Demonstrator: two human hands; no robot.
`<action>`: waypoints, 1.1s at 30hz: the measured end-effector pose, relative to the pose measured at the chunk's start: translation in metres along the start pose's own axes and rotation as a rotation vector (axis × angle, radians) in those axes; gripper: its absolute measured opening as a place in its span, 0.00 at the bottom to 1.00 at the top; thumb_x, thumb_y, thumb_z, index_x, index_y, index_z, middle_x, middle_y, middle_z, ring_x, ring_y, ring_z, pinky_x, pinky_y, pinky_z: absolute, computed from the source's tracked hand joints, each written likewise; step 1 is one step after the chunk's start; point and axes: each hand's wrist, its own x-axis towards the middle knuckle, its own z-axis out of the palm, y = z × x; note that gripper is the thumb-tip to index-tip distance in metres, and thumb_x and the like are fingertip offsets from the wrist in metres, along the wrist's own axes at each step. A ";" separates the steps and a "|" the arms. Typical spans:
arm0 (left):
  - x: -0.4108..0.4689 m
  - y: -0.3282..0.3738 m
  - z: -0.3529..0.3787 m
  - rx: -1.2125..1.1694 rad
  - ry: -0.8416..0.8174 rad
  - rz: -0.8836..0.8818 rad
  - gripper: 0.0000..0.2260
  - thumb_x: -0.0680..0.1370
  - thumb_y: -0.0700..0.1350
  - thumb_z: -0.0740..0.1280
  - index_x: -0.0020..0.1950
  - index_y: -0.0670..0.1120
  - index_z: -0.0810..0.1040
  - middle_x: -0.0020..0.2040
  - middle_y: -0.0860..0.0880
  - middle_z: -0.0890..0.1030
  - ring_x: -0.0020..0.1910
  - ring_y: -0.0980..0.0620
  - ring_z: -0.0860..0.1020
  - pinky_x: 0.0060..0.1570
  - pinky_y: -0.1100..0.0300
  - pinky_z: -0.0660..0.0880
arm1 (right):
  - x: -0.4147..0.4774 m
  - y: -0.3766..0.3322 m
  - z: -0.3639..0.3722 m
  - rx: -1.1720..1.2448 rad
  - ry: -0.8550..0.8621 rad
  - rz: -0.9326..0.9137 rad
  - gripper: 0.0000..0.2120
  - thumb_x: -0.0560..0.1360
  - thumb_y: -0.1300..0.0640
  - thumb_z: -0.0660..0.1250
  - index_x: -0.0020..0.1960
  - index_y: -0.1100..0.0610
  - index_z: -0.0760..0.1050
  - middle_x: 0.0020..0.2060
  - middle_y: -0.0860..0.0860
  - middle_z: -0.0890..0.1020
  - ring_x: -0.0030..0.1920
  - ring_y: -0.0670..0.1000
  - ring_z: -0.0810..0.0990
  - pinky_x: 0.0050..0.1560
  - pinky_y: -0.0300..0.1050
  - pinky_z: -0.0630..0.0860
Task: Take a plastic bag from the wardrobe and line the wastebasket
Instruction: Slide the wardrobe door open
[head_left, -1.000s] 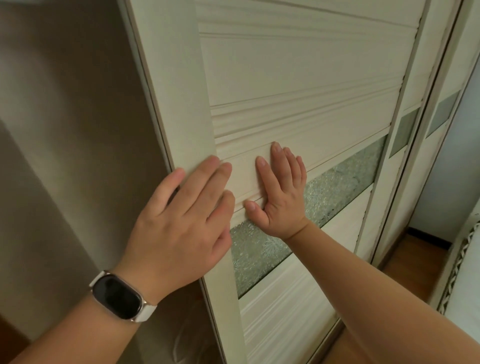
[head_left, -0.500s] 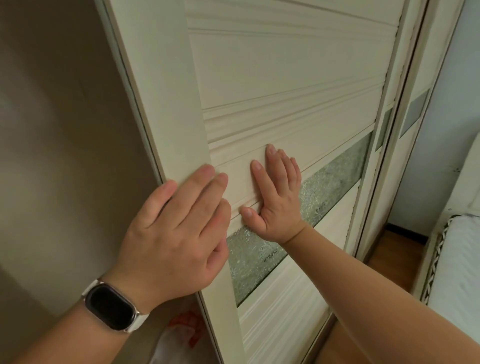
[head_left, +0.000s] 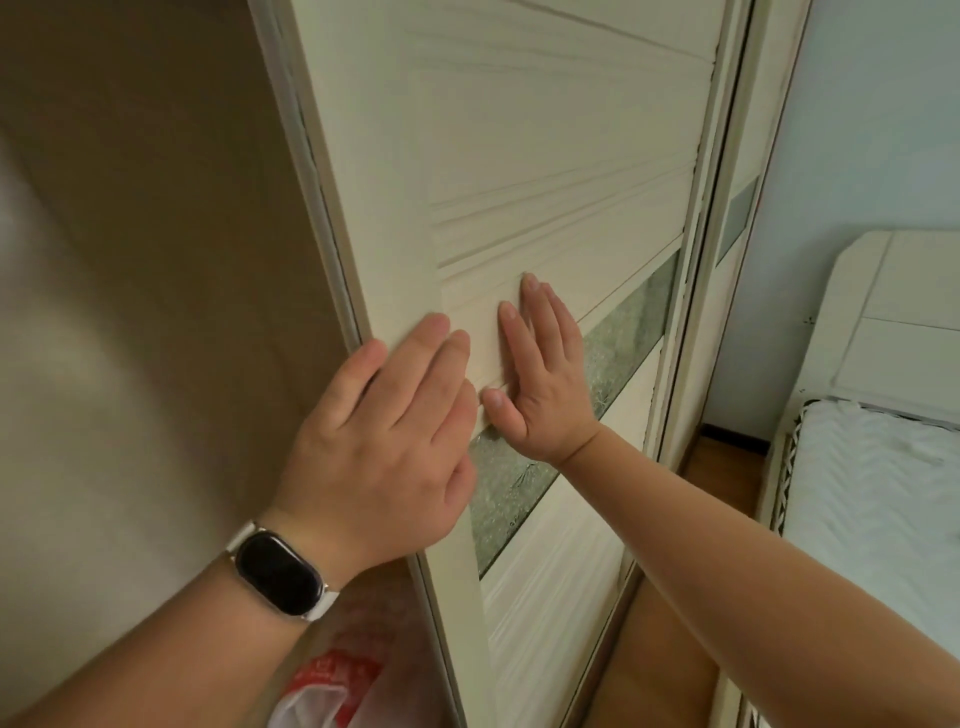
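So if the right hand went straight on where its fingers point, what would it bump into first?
Probably the raised ridges on the wardrobe door, just above the fingertips of the right hand; depth is hard to judge.

both hands flat on wardrobe door

We can read no text; the red print on the plastic bag is too blurred.
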 end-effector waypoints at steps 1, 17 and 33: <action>0.003 0.001 0.003 -0.017 0.001 0.007 0.14 0.74 0.49 0.62 0.54 0.44 0.80 0.65 0.44 0.78 0.70 0.45 0.68 0.70 0.49 0.55 | 0.000 0.003 -0.002 -0.003 -0.013 0.005 0.31 0.80 0.38 0.48 0.77 0.56 0.57 0.73 0.66 0.63 0.73 0.68 0.65 0.69 0.68 0.65; 0.018 0.007 0.031 -0.102 0.102 0.034 0.11 0.73 0.48 0.62 0.47 0.44 0.79 0.58 0.45 0.82 0.68 0.43 0.70 0.71 0.49 0.54 | -0.002 0.023 -0.003 0.017 -0.042 0.025 0.32 0.81 0.39 0.49 0.80 0.52 0.50 0.73 0.68 0.62 0.74 0.68 0.63 0.73 0.64 0.62; 0.076 0.044 0.091 -0.014 0.057 0.043 0.13 0.71 0.49 0.65 0.49 0.44 0.82 0.58 0.45 0.82 0.67 0.43 0.70 0.71 0.47 0.53 | -0.002 0.116 0.023 0.071 0.073 0.039 0.30 0.80 0.37 0.47 0.74 0.55 0.61 0.71 0.65 0.65 0.71 0.68 0.67 0.65 0.70 0.66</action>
